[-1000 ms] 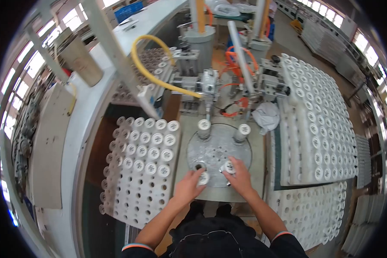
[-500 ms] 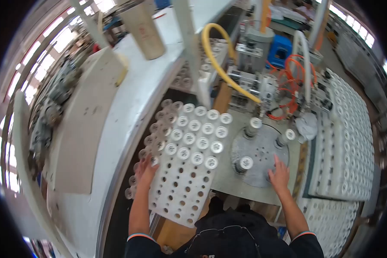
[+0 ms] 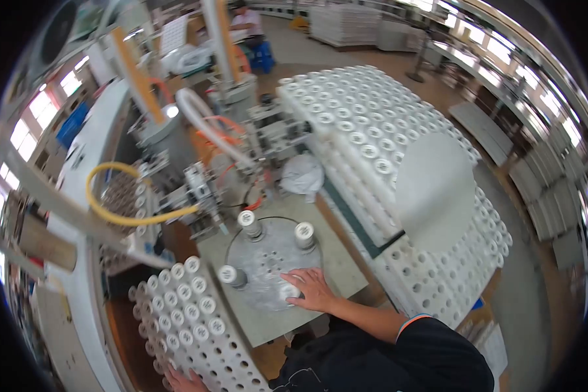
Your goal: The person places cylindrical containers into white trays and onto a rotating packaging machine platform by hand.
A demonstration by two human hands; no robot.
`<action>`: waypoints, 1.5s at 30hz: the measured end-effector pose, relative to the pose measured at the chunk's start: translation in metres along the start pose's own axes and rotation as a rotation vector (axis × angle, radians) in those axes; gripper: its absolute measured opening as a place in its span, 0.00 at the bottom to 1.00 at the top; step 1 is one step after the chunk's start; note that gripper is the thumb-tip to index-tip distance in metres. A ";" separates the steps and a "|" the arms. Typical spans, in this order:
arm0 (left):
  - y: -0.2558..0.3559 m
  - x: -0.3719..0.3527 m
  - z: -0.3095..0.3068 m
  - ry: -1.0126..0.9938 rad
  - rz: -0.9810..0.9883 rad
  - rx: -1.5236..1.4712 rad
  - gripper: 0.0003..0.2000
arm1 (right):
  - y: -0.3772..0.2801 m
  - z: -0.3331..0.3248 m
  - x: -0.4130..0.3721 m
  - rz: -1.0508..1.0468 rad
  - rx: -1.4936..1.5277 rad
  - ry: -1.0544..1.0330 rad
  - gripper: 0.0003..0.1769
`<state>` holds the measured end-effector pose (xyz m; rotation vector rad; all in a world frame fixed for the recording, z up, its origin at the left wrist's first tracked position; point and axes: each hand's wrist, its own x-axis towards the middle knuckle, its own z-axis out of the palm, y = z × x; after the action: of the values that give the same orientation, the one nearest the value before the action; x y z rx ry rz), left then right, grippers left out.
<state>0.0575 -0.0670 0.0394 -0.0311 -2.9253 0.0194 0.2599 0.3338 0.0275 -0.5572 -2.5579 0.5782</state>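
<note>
On the round metal plate (image 3: 255, 251), my right hand (image 3: 310, 289) has its fingers around a white-capped cylinder (image 3: 289, 291) at the near right edge. Three more such cylinders stand on the plate, one at the back (image 3: 248, 222), one at the right (image 3: 304, 235) and one at the left (image 3: 230, 276). My left hand (image 3: 184, 380) lies at the lower left edge of the perforated white tray (image 3: 232, 356), partly cut off by the view. Its fingers look spread beside the capped pieces, and nothing shows in them. Rows of capped pieces fill the tray's far part.
Metal clamps with a yellow hose (image 3: 95, 196) stand behind the plate. To the right are a large stacked tray of capped pieces (image 3: 372, 124) and a holed tray (image 3: 415, 277). A grey disc (image 3: 436, 193) overlaps them. A seated person (image 3: 247, 23) is far back.
The view has swung to the right. My right hand has moved onto a fourth cylinder at the plate's near edge. My left hand is now lower down beside the tray.
</note>
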 end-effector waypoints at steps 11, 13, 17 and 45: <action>0.374 -0.102 -0.026 -0.324 1.084 -0.829 0.35 | 0.227 -0.264 -0.226 0.657 -0.515 0.791 0.15; 0.400 -0.098 -0.011 -0.465 1.193 -0.698 0.30 | 0.254 -0.316 -0.278 0.861 -0.741 0.735 0.16; 0.410 -0.100 -0.029 -0.581 1.258 -0.626 0.18 | 0.244 -0.375 -0.336 1.166 -0.904 0.242 0.28; 0.433 -0.100 -0.030 -0.542 0.929 -0.338 0.33 | 0.132 -0.201 -0.091 0.366 0.227 0.339 0.31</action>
<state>0.1699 0.3641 0.0403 -1.6318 -3.0531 -0.3653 0.4729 0.4602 0.0956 -0.9598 -2.0518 0.8092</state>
